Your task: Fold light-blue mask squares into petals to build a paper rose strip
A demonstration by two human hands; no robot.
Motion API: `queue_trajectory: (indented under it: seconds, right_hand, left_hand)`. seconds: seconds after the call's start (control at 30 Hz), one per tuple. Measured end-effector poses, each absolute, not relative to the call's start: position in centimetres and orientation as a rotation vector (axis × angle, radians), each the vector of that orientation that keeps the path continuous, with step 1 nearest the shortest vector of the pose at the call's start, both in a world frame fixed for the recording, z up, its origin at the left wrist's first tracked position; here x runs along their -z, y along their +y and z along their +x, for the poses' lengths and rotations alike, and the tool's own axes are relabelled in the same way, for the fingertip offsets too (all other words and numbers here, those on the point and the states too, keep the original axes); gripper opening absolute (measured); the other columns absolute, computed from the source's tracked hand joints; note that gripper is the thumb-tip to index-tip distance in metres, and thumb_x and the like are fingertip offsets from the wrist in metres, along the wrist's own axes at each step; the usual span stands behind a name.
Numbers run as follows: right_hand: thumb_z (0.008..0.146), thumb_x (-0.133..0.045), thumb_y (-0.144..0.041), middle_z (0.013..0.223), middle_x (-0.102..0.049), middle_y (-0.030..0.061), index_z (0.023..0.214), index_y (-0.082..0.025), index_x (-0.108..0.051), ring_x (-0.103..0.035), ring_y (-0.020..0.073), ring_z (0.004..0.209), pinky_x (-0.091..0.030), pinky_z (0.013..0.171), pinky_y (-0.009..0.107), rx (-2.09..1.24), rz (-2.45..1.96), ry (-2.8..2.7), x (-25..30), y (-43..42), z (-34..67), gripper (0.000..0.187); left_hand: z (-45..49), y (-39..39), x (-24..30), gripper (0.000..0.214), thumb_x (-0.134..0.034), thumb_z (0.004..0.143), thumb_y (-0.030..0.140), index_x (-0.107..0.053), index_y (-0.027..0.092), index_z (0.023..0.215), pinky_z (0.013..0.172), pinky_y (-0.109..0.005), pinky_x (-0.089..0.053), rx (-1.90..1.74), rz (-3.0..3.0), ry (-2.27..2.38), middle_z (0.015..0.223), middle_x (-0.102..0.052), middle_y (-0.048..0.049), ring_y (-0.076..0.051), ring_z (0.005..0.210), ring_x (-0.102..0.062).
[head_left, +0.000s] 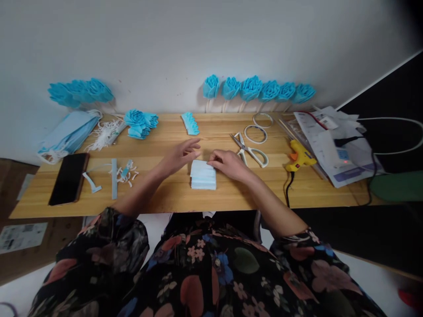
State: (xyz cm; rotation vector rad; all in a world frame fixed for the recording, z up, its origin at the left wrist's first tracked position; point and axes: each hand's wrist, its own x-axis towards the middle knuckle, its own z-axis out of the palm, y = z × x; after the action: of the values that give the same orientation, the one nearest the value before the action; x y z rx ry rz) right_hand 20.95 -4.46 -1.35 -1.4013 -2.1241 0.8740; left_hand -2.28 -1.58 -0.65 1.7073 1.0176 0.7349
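Note:
A pleated, pale blue piece of face mask (203,177) lies folded on the wooden table in front of me. My right hand (228,163) pinches its upper right corner between thumb and fingers. Just beyond its upper left corner, my left hand (180,156) hovers with fingers apart and nothing in them. A brighter blue strip with a scalloped edge (190,123) rests farther back. White-handled scissors (250,150) lie partly open to the right of my right hand.
At right are tape rolls (255,134), a yellow glue gun (300,156) with its cord, and papers (343,167). Blue fabric flowers on sticks (251,89) lean on the wall. At left are stacked masks (71,132), a phone (68,178) and scraps (127,172).

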Motion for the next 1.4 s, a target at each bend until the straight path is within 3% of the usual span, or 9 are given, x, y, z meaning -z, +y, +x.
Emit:
queue_trajectory:
  seconds: [0.17, 0.33, 0.47, 0.57, 0.73, 1.03, 1.4]
  right_hand:
    - [0.085, -0.068, -0.031, 0.075, -0.069, -0.0009, 0.080, -0.019, -0.065, -0.057, 0.0141, 0.067, -0.037, 0.065, 0.026, -0.873, -1.333, -1.975, 0.5, -3.1, 21.2, 0.013]
    - [0.084, -0.068, -0.036, 0.078, -0.070, -0.0004, 0.083, -0.020, -0.068, -0.058, 0.0145, 0.069, -0.041, 0.067, 0.027, -0.822, -1.249, -1.858, -0.7, -0.3, 21.4, 0.017]
    - [0.092, -0.058, -0.039, 0.091, -0.074, 0.0024, 0.120, -0.022, -0.065, -0.066, 0.0177, 0.081, -0.048, 0.074, 0.030, -0.771, -1.182, -1.680, -0.6, 0.7, 21.7, 0.033]
    - [0.094, -0.056, -0.038, 0.110, -0.076, 0.0056, 0.131, -0.025, -0.059, -0.069, 0.0198, 0.099, -0.052, 0.083, 0.033, -0.801, -1.129, -1.630, 0.4, 0.3, 21.6, 0.040]
    - [0.089, -0.062, -0.029, 0.120, -0.074, 0.0050, 0.126, -0.027, -0.064, -0.068, 0.0201, 0.108, -0.050, 0.096, 0.036, -0.782, -1.079, -1.760, 1.7, -0.7, 21.0, 0.037]
    - [0.084, -0.064, -0.031, 0.092, -0.074, 0.0032, 0.091, -0.022, -0.072, -0.065, 0.0182, 0.085, -0.051, 0.083, 0.034, -0.796, -1.155, -1.738, 2.0, -0.8, 20.3, 0.014]
    - [0.080, -0.066, -0.040, 0.080, -0.071, 0.0014, 0.079, -0.020, -0.067, -0.061, 0.0150, 0.074, -0.049, 0.073, 0.029, -0.926, -1.183, -1.536, 2.1, -0.8, 19.8, 0.020]
  left_hand:
    - [-1.5, -0.1, 0.0, 0.061, -0.070, 0.081, 0.055, -0.067, 0.018, 0.129, 0.092, -0.039, -0.051, -0.652, 1.591, 1.026, 0.123, -0.072, -0.0139, -0.028, 0.112, -0.066]
    - [-0.5, 1.2, 0.2, 0.054, -0.087, 0.060, 0.048, -0.076, 0.010, 0.097, 0.066, -0.032, -0.054, -0.661, 1.283, 1.037, 0.091, -0.077, -0.0128, -0.022, 0.076, -0.070]
    - [0.5, 1.9, 0.1, 0.049, -0.088, 0.058, 0.044, -0.072, 0.008, 0.087, 0.059, -0.029, -0.052, -0.910, 1.115, 1.027, 0.076, -0.075, -0.0099, -0.018, 0.062, -0.067]
    - [0.7, 1.8, 0.0, 0.047, -0.086, 0.063, 0.044, -0.068, 0.009, 0.088, 0.056, -0.027, -0.050, -1.060, 1.031, 0.995, 0.073, -0.073, -0.0083, -0.016, 0.058, -0.066]
    - [0.5, 0.9, 0.9, 0.044, -0.082, 0.068, 0.046, -0.066, 0.010, 0.087, 0.054, -0.027, -0.048, -1.138, 1.056, 1.009, 0.066, -0.070, -0.0053, -0.014, 0.055, -0.063]
    - [1.3, 0.3, 2.0, 0.040, -0.075, 0.075, 0.050, -0.068, 0.011, 0.082, 0.056, -0.027, -0.050, -1.086, 1.231, 0.997, 0.064, -0.069, -0.0046, -0.014, 0.057, -0.063]
    - [1.4, 0.1, 1.9, 0.047, -0.068, 0.081, 0.056, -0.069, 0.011, 0.093, 0.064, -0.029, -0.053, -1.073, 1.270, 0.960, 0.072, -0.070, -0.0057, -0.016, 0.065, -0.064]
